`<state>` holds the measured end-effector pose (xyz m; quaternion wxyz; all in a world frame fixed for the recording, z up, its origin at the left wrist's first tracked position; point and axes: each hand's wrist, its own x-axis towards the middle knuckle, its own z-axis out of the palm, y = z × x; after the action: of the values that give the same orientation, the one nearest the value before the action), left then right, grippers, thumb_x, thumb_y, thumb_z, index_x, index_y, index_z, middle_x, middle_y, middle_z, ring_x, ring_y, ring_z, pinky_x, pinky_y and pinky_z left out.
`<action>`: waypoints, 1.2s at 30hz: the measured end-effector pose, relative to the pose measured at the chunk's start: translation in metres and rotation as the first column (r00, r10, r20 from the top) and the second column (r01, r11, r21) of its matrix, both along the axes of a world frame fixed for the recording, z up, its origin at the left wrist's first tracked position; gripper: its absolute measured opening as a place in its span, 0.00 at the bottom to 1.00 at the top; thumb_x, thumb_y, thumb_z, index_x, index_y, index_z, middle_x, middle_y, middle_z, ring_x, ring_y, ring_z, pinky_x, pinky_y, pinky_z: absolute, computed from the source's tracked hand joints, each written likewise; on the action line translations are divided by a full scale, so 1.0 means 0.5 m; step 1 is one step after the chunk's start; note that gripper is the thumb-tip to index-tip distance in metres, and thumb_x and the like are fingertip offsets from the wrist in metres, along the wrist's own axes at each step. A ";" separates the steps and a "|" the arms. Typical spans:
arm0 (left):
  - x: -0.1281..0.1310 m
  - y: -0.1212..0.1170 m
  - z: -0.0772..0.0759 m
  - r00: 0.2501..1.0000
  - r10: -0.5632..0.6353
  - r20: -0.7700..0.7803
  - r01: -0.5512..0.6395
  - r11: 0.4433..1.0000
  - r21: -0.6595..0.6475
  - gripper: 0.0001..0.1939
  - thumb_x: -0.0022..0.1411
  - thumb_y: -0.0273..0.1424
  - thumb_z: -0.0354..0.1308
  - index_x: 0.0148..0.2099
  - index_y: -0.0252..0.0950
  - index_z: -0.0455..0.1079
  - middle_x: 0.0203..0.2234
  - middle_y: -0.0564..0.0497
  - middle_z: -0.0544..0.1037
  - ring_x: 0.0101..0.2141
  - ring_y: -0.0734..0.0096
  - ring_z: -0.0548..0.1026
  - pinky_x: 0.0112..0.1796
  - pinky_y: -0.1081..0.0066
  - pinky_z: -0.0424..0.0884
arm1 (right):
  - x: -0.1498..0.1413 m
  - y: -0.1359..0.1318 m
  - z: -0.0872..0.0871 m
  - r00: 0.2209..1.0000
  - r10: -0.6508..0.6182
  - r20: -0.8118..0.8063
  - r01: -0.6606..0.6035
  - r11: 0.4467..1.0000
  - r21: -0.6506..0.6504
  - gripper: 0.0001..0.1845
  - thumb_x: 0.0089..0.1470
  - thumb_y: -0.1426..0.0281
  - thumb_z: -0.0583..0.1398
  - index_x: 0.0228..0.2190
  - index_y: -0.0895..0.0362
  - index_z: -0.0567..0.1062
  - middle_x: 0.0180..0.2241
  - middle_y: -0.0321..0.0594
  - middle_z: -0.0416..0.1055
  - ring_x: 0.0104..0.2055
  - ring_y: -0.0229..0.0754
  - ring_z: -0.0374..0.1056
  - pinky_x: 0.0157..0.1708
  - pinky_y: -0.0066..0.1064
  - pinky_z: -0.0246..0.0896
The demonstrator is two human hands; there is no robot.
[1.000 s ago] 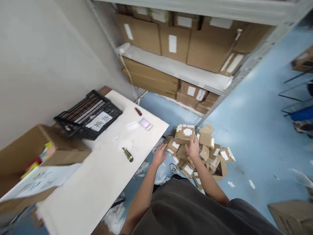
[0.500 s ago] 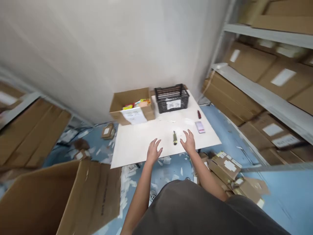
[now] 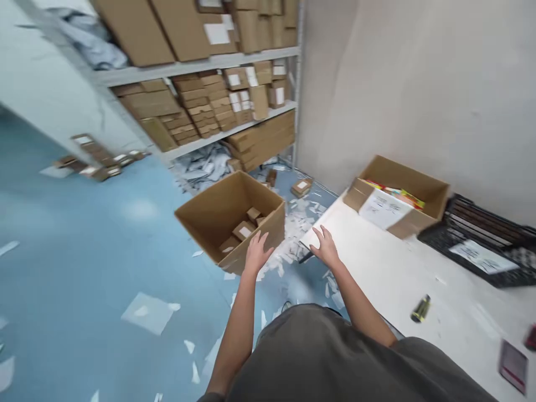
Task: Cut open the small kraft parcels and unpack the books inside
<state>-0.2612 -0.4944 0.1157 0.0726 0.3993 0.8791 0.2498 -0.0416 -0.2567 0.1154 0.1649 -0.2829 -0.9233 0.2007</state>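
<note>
My left hand point(image 3: 257, 254) is open, fingers apart, in front of the near side of a large open cardboard box point(image 3: 268, 230); whether it touches the box I cannot tell. Inside that box lie several small brown cartons point(image 3: 243, 230). My right hand point(image 3: 325, 248) is open and holds nothing, close to the left corner of a white table point(image 3: 364, 251). On the table stand an open carton point(image 3: 412, 223) with colourful packets and a paper sheet on its front, and a black plastic crate point(image 3: 439, 237). A yellow-and-black utility knife point(image 3: 421, 309) lies on the tabletop.
Shelves point(image 3: 196, 67) packed with brown boxes line the back left. Paper scraps point(image 3: 148, 312) litter the blue floor point(image 3: 104, 251). A flat pinkish device point(image 3: 513, 365) and a red object point(image 3: 531, 338) lie at the table's right. Small cartons point(image 3: 96, 156) sit on the floor far left.
My view has turned left, so the table now appears on the right and the large box ahead. Both hands remain open and empty.
</note>
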 end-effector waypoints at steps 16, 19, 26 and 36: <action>-0.297 -0.154 -0.100 0.852 0.521 0.058 -0.520 0.854 -0.019 0.32 0.66 0.39 0.60 0.70 0.46 0.60 0.72 0.44 0.55 0.68 0.47 0.59 0.62 0.50 0.66 | -0.626 0.022 -0.100 0.886 0.463 -0.009 -0.463 0.886 -0.033 0.40 0.55 0.70 0.61 0.68 0.51 0.61 0.72 0.48 0.47 0.74 0.61 0.41 0.68 0.59 0.50; -0.369 -0.085 -0.148 0.853 0.515 0.085 -0.507 0.856 -0.098 0.33 0.65 0.38 0.60 0.71 0.46 0.58 0.71 0.43 0.56 0.68 0.48 0.59 0.62 0.50 0.66 | -0.730 0.092 -0.167 0.874 0.482 0.055 -0.476 0.874 -0.094 0.43 0.53 0.71 0.62 0.68 0.51 0.59 0.72 0.48 0.47 0.74 0.62 0.42 0.68 0.60 0.49; -0.507 0.115 -0.300 0.860 0.424 0.285 -0.331 0.887 -0.322 0.40 0.62 0.34 0.62 0.73 0.41 0.54 0.72 0.40 0.55 0.68 0.47 0.59 0.63 0.52 0.62 | -0.921 0.210 -0.313 0.743 0.540 0.395 -0.476 0.841 -0.255 0.44 0.53 0.72 0.63 0.69 0.52 0.58 0.73 0.49 0.44 0.74 0.61 0.39 0.68 0.55 0.48; -0.539 0.348 -0.677 0.759 0.344 0.553 -0.064 0.884 -0.462 0.58 0.52 0.34 0.70 0.76 0.39 0.41 0.75 0.36 0.41 0.72 0.37 0.46 0.63 0.46 0.59 | -1.006 0.270 -0.640 0.342 0.610 0.715 -0.452 0.773 -0.444 0.63 0.45 0.71 0.71 0.73 0.43 0.45 0.76 0.44 0.30 0.75 0.66 0.34 0.67 0.55 0.45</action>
<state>-0.5308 -0.3204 -0.2230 0.4126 0.1690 0.8767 0.1803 -0.5445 -0.1217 -0.2047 -0.3906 -0.0380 -0.9056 0.1611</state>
